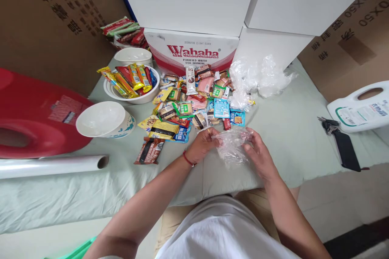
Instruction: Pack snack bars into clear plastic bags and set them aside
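Plastic (231, 150), crumpled between fingertips, my left hand (202, 145) pinching one edge, right hand (260, 156) loosely curled, apparently gripping another

Your plastic film (231, 149) is colourless and see-through, your shirt (225, 230) plain white, your bracelet (189, 161) red. Before you are a pale green cloth (291, 129), a white bowl (127, 124) patterned in teal blue, a red-and-white box (194, 50), and yellow, blue, pink and brown packets (164, 129).
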Available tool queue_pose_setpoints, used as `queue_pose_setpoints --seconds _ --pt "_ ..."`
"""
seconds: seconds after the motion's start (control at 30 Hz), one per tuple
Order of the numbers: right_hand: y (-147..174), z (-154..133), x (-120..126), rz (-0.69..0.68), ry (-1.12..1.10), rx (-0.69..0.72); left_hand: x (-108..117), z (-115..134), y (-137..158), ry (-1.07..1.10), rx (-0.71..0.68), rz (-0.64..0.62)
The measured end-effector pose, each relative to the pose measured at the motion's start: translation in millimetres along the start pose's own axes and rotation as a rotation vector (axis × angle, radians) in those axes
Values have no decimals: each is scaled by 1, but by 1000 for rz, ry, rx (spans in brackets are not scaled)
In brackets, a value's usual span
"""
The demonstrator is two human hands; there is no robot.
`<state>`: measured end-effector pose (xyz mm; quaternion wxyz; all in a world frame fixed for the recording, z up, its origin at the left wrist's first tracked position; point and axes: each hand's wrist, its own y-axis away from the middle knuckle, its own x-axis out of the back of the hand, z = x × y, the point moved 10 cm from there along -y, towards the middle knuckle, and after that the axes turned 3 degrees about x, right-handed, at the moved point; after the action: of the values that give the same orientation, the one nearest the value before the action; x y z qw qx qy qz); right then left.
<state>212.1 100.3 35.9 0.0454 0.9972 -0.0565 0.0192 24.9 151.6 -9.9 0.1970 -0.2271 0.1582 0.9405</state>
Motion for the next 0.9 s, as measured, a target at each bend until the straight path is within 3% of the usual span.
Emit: queue_pose_setpoints --seconds 0.1,0.2,0.27,0.37,0.47,0.57,0.63,0.73,0.83,0.9 --pt "-10 6 0 87 4 -77 0 8 2 -57 -40 21" --pt "-12 6 13 251 -68 -60 22 34 18 -151 -194 323" --pt "-8 3 21 334 -114 -14 26 45 36 -228 -223 474" --pt "-1 -2 19 363 -203 28 -4 29 45 -261 -48 386" --pt "6 -3 -2 303 -354 -29 -41 -1 46 -164 166 300" --pt "12 -4 -21 210 -510 -138 -64 -18 39 -24 232 267" --pt "14 -6 -20 174 -562 -184 -73 -22 33 54 237 198" --pt "17 -7 11 247 -512 -181 -61 -19 34 100 248 205" --pt "24 -1 51 373 -341 -150 -28 -6 46 69 213 366" --pt "27 6 64 382 -234 -151 -13 4 55 32 179 426"
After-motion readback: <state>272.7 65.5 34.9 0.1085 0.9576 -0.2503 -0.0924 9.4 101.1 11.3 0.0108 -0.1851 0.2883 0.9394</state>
